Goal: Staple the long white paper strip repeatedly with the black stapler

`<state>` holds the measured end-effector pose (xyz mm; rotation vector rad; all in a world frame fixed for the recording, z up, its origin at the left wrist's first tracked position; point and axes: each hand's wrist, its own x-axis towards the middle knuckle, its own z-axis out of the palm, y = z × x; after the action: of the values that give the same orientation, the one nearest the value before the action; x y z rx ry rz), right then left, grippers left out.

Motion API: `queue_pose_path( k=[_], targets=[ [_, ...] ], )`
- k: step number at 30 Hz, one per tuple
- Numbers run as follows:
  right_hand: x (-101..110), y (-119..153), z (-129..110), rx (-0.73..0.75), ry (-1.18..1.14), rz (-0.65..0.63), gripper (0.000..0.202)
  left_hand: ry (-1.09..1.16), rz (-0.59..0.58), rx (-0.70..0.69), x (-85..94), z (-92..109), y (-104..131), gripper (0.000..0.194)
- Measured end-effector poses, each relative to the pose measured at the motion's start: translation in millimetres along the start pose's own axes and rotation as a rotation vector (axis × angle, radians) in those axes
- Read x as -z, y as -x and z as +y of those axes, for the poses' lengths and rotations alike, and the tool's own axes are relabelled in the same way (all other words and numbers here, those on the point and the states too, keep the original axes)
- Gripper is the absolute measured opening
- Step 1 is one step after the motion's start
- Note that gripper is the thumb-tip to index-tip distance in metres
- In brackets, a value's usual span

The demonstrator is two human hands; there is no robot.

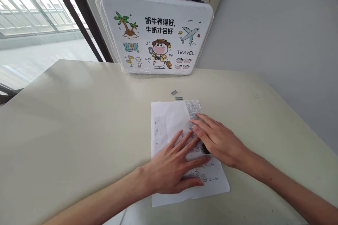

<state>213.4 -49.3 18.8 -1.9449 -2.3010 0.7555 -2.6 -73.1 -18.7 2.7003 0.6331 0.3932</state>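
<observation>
Several overlapping printed paper sheets [171,112] lie on the table, with a paler slip or folded layer [159,130] along their left side. My left hand [175,163] rests flat on the sheets, fingers spread wide. Across from it, my right hand [218,139] lies palm down over the right edge, its fingers stretched out towards the upper left. Beneath that palm pokes out the end of a small black object [205,148]; the rest is covered, so its kind is unclear. Just beyond the top edge sit two short grey staple strips, one angled [174,92] and one level [179,98].
A white case [158,35] with cartoon prints and a clear plastic wrap stands upright at the table's back. The pale table [79,119] reaches a window [47,17] on the left and a grey wall [277,35] on the right.
</observation>
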Motion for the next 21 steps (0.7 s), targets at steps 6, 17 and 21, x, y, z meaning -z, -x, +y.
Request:
queue_pose_path(
  k=[6,17,21],
  targets=[
    [0,1,1,0.015,0.007,0.028,0.062,0.043,0.02,-0.002,0.0,-1,0,0.066],
    [-12,-3,-2,0.082,0.151,0.137,0.053,0.051,-0.01,0.007,0.6,-3,-2,0.062],
    [-26,-5,-5,0.123,0.216,0.231,0.051,0.085,0.002,0.018,2.6,-4,-2,0.06]
  ],
)
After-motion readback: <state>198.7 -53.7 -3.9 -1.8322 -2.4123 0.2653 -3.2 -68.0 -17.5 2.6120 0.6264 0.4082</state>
